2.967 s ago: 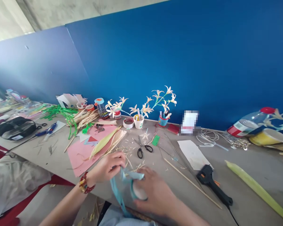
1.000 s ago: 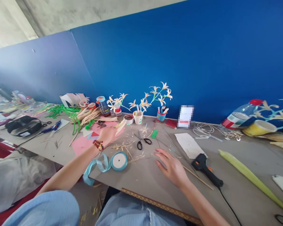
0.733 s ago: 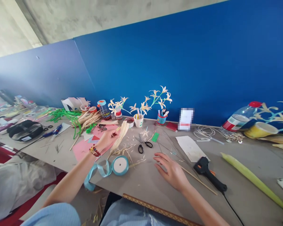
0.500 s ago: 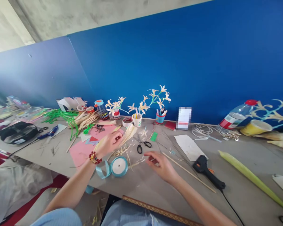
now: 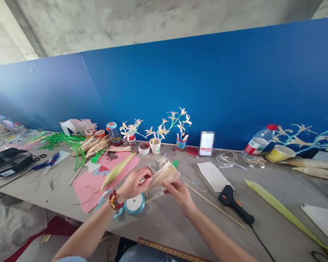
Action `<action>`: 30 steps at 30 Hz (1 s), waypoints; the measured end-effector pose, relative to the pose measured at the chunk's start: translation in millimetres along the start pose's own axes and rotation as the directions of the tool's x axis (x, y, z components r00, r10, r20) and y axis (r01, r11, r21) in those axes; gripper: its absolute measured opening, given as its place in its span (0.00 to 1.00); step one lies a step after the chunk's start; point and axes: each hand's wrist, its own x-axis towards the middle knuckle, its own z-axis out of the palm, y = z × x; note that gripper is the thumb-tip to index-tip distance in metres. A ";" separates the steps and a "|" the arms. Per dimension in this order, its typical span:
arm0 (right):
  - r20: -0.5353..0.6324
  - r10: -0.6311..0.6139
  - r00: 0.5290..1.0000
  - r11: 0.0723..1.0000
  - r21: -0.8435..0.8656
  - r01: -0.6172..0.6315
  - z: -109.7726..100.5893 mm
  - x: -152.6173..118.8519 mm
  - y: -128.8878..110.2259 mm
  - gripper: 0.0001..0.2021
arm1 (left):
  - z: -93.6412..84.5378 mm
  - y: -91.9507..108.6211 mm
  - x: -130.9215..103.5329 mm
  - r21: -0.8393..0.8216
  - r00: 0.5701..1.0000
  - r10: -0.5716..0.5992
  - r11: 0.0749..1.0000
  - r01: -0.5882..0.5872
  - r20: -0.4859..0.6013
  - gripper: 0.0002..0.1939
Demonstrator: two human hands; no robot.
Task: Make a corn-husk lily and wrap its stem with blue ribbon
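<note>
A pale, dried corn husk (image 5: 165, 174) is stretched between my two hands above the table. My left hand (image 5: 138, 180), with a beaded bracelet at the wrist, has its fingers closed on the husk's left end. My right hand (image 5: 180, 194) pinches the lower right edge between thumb and fingers. Just below my left hand lies a spool of light blue ribbon (image 5: 134, 203), its loose end curling left. A greenish husk (image 5: 117, 171) rests on the pink paper (image 5: 83, 189). Behind the held husk, a pale husk flower (image 5: 162, 160) lies partly hidden.
On the right lie a black glue gun (image 5: 236, 203) with its cord, a thin stick (image 5: 215, 205), white card (image 5: 214, 176) and a long green husk (image 5: 284, 213). Along the blue wall stand a cup of husk flowers (image 5: 155, 146), a pen holder (image 5: 181, 144) and a plastic bottle (image 5: 259, 142).
My left hand has brought the husk down and to the right. My right hand has moved in and taken hold of its edge. The view has tilted slightly upward.
</note>
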 end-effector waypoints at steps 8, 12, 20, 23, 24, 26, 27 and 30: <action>-0.045 -0.028 0.999 1.000 0.000 0.028 -14.2 2.6 -11.2 0.19 | 11.9 4.1 21.7 -0.537 0.953 -0.299 0.797 0.277 0.048 0.09; -0.055 -0.049 0.997 0.999 -0.020 0.048 -25.5 2.6 -15.3 0.18 | 23.8 -6.9 18.8 -0.631 0.934 -0.356 0.722 0.284 0.012 0.09; 0.108 -0.022 0.994 0.978 -0.206 0.044 -26.0 0.3 -31.1 0.19 | 29.4 0.7 18.9 -0.795 0.909 -0.324 0.460 0.395 0.263 0.13; 0.141 -0.001 0.990 0.963 -0.268 0.039 -22.6 1.6 -32.6 0.20 | 37.0 14.8 24.5 -0.767 0.926 -0.277 0.525 0.369 0.256 0.22; 0.156 0.003 0.988 0.958 -0.283 0.041 -22.2 1.8 -32.3 0.20 | 40.5 18.2 25.7 -0.762 0.922 -0.302 0.529 0.374 0.244 0.22; 0.175 0.006 0.985 0.951 -0.305 0.049 -23.4 1.9 -31.2 0.20 | 46.7 22.0 26.2 -0.789 0.906 -0.319 0.462 0.405 0.278 0.21; 0.179 0.007 0.984 0.950 -0.309 0.050 -24.8 1.7 -30.7 0.20 | 49.0 22.4 25.6 -0.812 0.891 -0.337 0.397 0.428 0.305 0.20; 0.166 0.013 0.986 0.961 -0.274 0.033 -31.0 0.5 -30.6 0.19 | 52.7 19.4 22.5 -0.863 0.843 -0.416 0.219 0.456 0.340 0.20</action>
